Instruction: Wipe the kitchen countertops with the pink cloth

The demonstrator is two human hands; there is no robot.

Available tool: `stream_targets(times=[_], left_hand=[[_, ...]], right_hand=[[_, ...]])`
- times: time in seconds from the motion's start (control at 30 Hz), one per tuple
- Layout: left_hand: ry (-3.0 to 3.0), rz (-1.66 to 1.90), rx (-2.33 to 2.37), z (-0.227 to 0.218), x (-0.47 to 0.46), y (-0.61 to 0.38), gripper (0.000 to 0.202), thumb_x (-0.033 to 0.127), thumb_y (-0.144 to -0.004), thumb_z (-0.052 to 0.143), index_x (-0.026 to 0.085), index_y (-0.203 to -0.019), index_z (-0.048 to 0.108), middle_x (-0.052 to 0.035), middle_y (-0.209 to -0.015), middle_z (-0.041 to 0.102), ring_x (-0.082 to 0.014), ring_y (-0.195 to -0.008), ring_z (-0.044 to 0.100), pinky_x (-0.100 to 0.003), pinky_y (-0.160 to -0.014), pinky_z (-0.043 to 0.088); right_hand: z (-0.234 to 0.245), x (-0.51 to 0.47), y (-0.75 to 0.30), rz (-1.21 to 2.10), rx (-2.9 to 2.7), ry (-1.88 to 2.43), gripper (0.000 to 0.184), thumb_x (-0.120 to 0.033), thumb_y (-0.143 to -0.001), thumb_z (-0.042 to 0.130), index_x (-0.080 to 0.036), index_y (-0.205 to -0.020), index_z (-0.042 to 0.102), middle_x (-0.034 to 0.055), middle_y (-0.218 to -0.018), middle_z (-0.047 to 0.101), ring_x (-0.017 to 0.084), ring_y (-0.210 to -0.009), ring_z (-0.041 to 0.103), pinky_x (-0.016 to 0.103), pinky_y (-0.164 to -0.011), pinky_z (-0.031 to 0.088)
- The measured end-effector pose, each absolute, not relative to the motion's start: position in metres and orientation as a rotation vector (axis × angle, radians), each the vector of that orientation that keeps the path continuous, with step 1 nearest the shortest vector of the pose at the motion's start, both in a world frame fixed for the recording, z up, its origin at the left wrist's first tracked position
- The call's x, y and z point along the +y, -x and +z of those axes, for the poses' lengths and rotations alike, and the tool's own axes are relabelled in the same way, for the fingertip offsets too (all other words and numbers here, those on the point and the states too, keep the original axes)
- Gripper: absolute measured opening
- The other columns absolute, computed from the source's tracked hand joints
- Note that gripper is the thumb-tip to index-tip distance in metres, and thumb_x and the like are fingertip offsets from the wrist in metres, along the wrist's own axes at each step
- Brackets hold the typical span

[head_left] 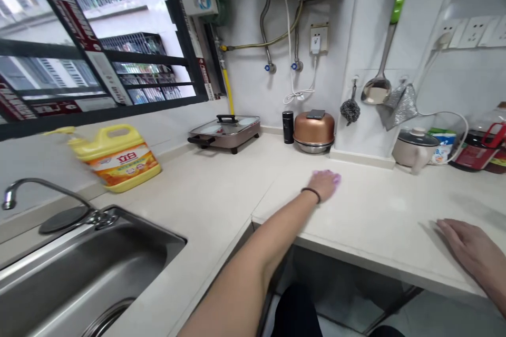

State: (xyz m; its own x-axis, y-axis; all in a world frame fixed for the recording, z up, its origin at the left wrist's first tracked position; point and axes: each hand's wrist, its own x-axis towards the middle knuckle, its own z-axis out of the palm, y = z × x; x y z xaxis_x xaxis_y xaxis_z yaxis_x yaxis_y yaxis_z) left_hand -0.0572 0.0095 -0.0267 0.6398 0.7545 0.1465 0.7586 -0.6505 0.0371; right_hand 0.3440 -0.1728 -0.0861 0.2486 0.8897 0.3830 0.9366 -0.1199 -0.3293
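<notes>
Steel comes first on my feed: the sink is sunk into the left end of the worktop, with its tap at the back edge. A yellow detergent bottle stands just past it against the wall. In the far corner sit an electric pan, a black flask and a copper pot, all close to the back edge.

The work I see is wiping. My left hand is stretched well forward, arm nearly straight, with a dark band at the wrist. It lies palm down on a pink cloth in the middle of the worktop, a little in front of the copper pot. Only the cloth's edges show around the hand. That patch is blurred, so I cannot tell whether the fingers are curled into the cloth or lie flat on it.

I judge the wipe to be partway. The surface looks bare and pale on both sides of the cloth, with no crumbs or wet streaks I can make out. I cannot say which stretch is done and which is left.

Further right, a small white cooker stands by the wall. My right hand rests near the front edge, palm down and fingers straight and together, holding nothing.
</notes>
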Motion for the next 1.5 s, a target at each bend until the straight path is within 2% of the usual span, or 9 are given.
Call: stream_targets(times=[0.23, 0.43, 0.63, 0.8, 0.93, 1.07, 1.23, 1.43, 1.5], left_hand=[[2.296, -0.117, -2.018, -0.023, 0.038, 0.191, 0.05, 0.034, -0.108, 0.028, 0.032, -0.155, 0.044, -0.0111, -0.161, 0.047, -0.0295, -0.15, 0.04, -0.053, -0.116, 0.033], [2.136, -0.089, -2.153, -0.035, 0.047, 0.187, 0.052, 0.036, -0.108, 0.025, 0.026, -0.156, 0.043, -0.0146, -0.166, 0.039, -0.0334, -0.15, 0.04, -0.056, -0.119, 0.028], [2.382, -0.175, -2.042, -0.035, 0.072, 0.086, 0.055, 0.044, -0.109, 0.023, 0.027, -0.159, 0.041, -0.0128, -0.167, 0.039, -0.0329, -0.151, 0.037, -0.056, -0.122, 0.023], [2.601, -0.214, -1.844, -0.033, 0.079, -0.036, 0.052, 0.042, -0.109, 0.026, 0.028, -0.156, 0.044, -0.0113, -0.164, 0.043, -0.0304, -0.151, 0.037, -0.056, -0.122, 0.023], [2.789, -0.267, -1.51, -0.039, 0.048, -0.125, 0.049, 0.041, -0.109, 0.028, 0.027, -0.151, 0.049, -0.0125, -0.152, 0.054, -0.0292, -0.141, 0.046, -0.057, -0.12, 0.027], [2.964, -0.254, -1.176, -0.044, -0.002, -0.175, 0.056, 0.048, -0.109, 0.022, 0.027, -0.156, 0.042, -0.0113, -0.159, 0.047, -0.0312, -0.145, 0.041, -0.06, -0.122, 0.024], [3.018, -0.219, -1.077, -0.042, -0.048, -0.17, 0.059, 0.048, -0.108, 0.025, 0.025, -0.16, 0.036, -0.0103, -0.164, 0.04, -0.0313, -0.149, 0.035, -0.057, -0.125, 0.022], [2.912, -0.187, -1.201, -0.029, -0.024, -0.083, 0.051, 0.041, -0.11, 0.02, 0.029, -0.15, 0.05, -0.0082, -0.152, 0.055, -0.0274, -0.143, 0.046, -0.054, -0.12, 0.031], [2.818, -0.164, -1.368, -0.027, -0.002, -0.031, 0.052, 0.04, -0.11, 0.02, 0.028, -0.154, 0.045, -0.0092, -0.157, 0.051, -0.028, -0.148, 0.041, -0.056, -0.121, 0.029]], right_hand=[[-0.087, -0.175, -0.332, -0.151, -1.588, 1.993, 0.06, -0.065, -0.098, 0.033, -0.026, -0.103, 0.078, 0.0103, -0.126, 0.073, 0.034, -0.124, 0.061, 0.047, -0.102, 0.051], [-0.089, -0.171, -0.321, -0.125, -1.611, 1.893, 0.061, -0.066, -0.098, 0.035, -0.024, -0.103, 0.079, 0.0122, -0.122, 0.073, 0.035, -0.121, 0.061, 0.05, -0.102, 0.05], [-0.095, -0.168, -0.321, -0.136, -1.639, 1.803, 0.06, -0.066, -0.101, 0.036, -0.023, -0.105, 0.078, 0.0102, -0.12, 0.074, 0.035, -0.119, 0.063, 0.053, -0.101, 0.051], [-0.095, -0.166, -0.317, -0.202, -1.622, 1.758, 0.06, -0.064, -0.103, 0.034, -0.024, -0.103, 0.078, 0.0089, -0.114, 0.076, 0.033, -0.114, 0.066, 0.05, -0.098, 0.053], [-0.091, -0.168, -0.317, -0.224, -1.613, 1.75, 0.059, -0.064, -0.104, 0.033, -0.024, -0.104, 0.077, 0.0087, -0.113, 0.076, 0.032, -0.111, 0.067, 0.049, -0.094, 0.054], [-0.087, -0.169, -0.32, -0.252, -1.634, 1.757, 0.058, -0.062, -0.104, 0.033, -0.024, -0.103, 0.077, 0.0085, -0.111, 0.077, 0.032, -0.109, 0.067, 0.048, -0.094, 0.054], [-0.082, -0.172, -0.32, -0.27, -1.63, 1.771, 0.058, -0.062, -0.103, 0.033, -0.024, -0.101, 0.077, 0.01, -0.11, 0.077, 0.033, -0.107, 0.066, 0.048, -0.093, 0.053], [-0.078, -0.179, -0.321, -0.224, -1.606, 1.827, 0.058, -0.06, -0.104, 0.033, -0.022, -0.102, 0.076, 0.0095, -0.114, 0.076, 0.034, -0.112, 0.064, 0.048, -0.096, 0.051], [-0.078, -0.179, -0.323, -0.204, -1.602, 1.853, 0.059, -0.061, -0.104, 0.032, -0.022, -0.104, 0.076, 0.009, -0.117, 0.076, 0.035, -0.115, 0.063, 0.048, -0.096, 0.051]])
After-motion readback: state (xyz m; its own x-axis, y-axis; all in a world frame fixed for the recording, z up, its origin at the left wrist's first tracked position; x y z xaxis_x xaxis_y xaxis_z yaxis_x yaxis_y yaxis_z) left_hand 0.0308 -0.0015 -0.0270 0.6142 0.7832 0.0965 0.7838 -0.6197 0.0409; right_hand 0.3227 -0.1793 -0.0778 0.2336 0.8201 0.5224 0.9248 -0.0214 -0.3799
